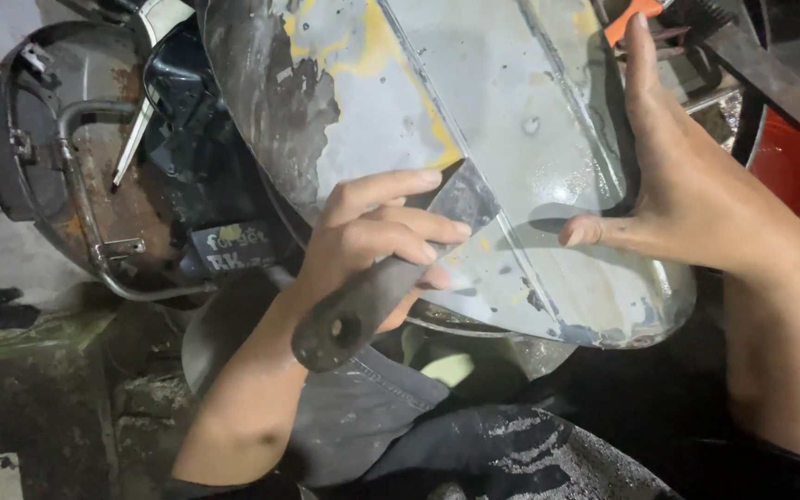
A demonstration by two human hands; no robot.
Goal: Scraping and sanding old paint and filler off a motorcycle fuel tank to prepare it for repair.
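Left hand is closed around a scraper, blade laid flat on the grey metal panel at centre. Right hand is spread open, steadying the panel's right edge. Scraping judged underway; yellow patches farther up are untouched, so firm, shallow-angled strokes would be called for next.

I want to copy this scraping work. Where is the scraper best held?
By its dark handle, from the near, lower-left side, as the left hand does. The long handle points back toward the person, while the flat blade lies against the grey panel.
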